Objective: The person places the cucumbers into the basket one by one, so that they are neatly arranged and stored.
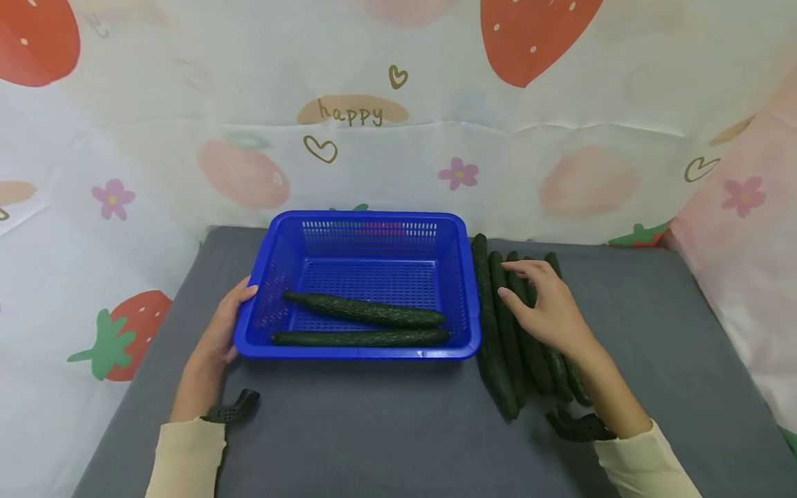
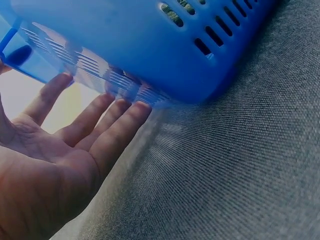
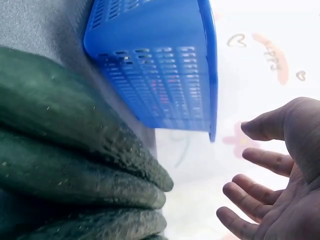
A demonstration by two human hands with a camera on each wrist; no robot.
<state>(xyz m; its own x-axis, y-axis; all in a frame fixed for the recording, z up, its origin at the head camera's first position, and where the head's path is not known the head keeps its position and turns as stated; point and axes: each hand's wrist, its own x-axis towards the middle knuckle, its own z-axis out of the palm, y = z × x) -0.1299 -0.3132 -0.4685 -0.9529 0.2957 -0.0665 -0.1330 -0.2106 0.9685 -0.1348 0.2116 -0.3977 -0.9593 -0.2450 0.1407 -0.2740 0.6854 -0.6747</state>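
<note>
A blue plastic basket point(image 1: 367, 353) holds two cucumbers, an upper one point(image 1: 367, 310) and a lower one point(image 1: 361, 338), lying crosswise. My left hand point(image 1: 221, 325) holds the basket's left side, thumb at the rim. In the left wrist view its fingers point(image 2: 120, 125) rest against the slotted outer wall. Right of the basket, several cucumbers point(image 1: 492, 346) lie side by side, pointing away from me. Over these hovers my right hand point(image 1: 548, 308), thumb and fingers spread apart. The right wrist view shows nothing between its fingers point(image 3: 255, 195).
A grey cloth point(image 1: 373, 429) covers the table. Behind it hangs a white curtain point(image 1: 498, 138) printed with strawberries, flowers and hearts. A black wrist strap mount point(image 1: 233, 408) sits on the left wrist, another point(image 1: 579, 425) on the right.
</note>
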